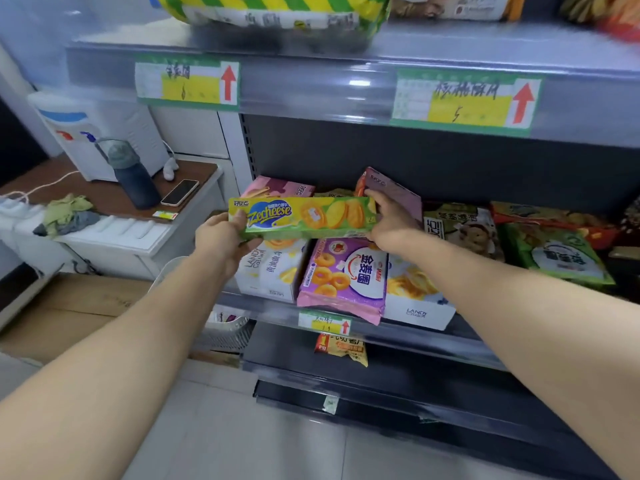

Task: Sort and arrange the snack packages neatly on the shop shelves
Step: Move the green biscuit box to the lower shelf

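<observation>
I hold a long green and yellow Zecheese biscuit box (301, 218) level in front of the middle shelf (433, 336). My left hand (221, 240) grips its left end and my right hand (389, 220) grips its right end. Behind my right hand a mauve box (394, 190) stands tilted. A pink box (277, 188) lies behind the Zecheese box. Below it sit a white Landy box (270, 268), a purple ring-biscuit pack (343, 278) and a second white Landy box (419, 299).
Green and brown snack bags (554, 251) fill the shelf's right side. A striped bag (277, 8) lies on the top shelf. One orange pack (343, 348) sits on the lower shelf. At the left, a side table carries a water dispenser (100, 133), bottle (133, 174) and phone (180, 192).
</observation>
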`<move>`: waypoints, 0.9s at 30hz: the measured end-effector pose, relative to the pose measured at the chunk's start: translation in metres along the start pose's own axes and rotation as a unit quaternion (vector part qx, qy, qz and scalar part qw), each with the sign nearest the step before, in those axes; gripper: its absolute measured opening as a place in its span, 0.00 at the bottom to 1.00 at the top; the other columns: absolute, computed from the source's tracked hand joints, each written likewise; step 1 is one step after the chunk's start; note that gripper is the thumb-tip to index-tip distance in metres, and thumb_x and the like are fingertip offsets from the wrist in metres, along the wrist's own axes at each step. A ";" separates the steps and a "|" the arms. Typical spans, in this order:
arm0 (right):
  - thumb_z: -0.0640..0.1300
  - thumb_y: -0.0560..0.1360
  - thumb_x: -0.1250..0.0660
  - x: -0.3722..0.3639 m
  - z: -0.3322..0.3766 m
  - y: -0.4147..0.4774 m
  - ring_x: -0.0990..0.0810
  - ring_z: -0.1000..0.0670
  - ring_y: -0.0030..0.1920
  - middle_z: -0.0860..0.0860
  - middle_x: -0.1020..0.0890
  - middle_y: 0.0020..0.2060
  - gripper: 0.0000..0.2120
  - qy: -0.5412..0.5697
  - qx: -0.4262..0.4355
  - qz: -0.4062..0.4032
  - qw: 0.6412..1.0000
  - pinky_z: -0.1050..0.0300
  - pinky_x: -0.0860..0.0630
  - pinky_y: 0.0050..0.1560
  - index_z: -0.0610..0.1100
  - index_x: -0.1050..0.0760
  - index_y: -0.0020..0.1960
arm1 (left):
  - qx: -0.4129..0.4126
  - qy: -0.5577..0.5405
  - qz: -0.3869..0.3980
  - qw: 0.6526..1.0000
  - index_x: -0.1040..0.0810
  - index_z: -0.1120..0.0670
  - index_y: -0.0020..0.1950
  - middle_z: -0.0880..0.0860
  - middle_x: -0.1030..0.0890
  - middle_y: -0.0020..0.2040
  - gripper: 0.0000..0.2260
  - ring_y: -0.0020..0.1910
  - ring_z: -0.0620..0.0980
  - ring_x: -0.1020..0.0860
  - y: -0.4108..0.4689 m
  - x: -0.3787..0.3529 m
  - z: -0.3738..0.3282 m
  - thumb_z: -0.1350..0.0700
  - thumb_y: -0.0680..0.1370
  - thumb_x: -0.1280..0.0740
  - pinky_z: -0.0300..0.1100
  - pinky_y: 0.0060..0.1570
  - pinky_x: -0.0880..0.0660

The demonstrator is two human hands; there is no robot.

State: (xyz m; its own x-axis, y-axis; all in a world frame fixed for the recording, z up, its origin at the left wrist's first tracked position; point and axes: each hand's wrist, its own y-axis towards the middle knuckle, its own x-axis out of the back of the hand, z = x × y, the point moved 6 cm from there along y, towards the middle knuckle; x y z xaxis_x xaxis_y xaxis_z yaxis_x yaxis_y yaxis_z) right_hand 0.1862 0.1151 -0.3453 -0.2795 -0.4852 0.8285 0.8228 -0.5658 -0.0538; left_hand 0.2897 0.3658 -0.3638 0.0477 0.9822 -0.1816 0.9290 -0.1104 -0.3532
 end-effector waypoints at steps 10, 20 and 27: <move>0.37 0.77 0.42 -0.043 0.026 0.017 0.37 0.40 0.71 0.41 0.33 0.70 0.26 -0.131 0.005 0.035 0.991 0.47 0.34 0.68 0.47 0.40 0.74 | -0.067 -0.035 -0.068 0.995 0.34 0.60 0.69 0.60 0.24 0.64 0.18 0.52 0.56 0.21 0.033 0.034 -0.003 0.60 0.80 0.38 0.48 0.45 0.22; 0.43 0.76 0.38 -0.052 0.005 0.016 0.41 0.41 0.71 0.46 0.27 0.67 0.19 -0.337 -0.002 0.057 0.940 0.46 0.41 0.67 0.47 0.29 0.67 | -0.051 -0.100 -0.046 0.993 0.34 0.61 0.69 0.62 0.24 0.63 0.18 0.47 0.55 0.20 0.040 0.014 0.010 0.61 0.80 0.38 0.49 0.43 0.20; 0.46 0.75 0.37 -0.049 -0.023 0.016 0.36 0.37 0.69 0.40 0.28 0.66 0.20 -0.365 -0.127 0.067 0.920 0.45 0.39 0.68 0.42 0.29 0.66 | -0.051 -0.117 -0.047 0.991 0.35 0.61 0.69 0.59 0.24 0.57 0.18 0.38 0.49 0.21 0.040 0.009 0.008 0.62 0.80 0.38 0.49 0.41 0.20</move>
State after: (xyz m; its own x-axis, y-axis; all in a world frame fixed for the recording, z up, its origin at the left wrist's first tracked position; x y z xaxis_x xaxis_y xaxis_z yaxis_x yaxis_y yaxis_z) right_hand 0.2018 0.1147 -0.3992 0.2988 -0.0385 0.9535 0.6570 -0.7164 -0.2348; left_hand 0.3245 0.3694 -0.3872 -0.1156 0.9240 -0.3644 0.9582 0.0071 -0.2861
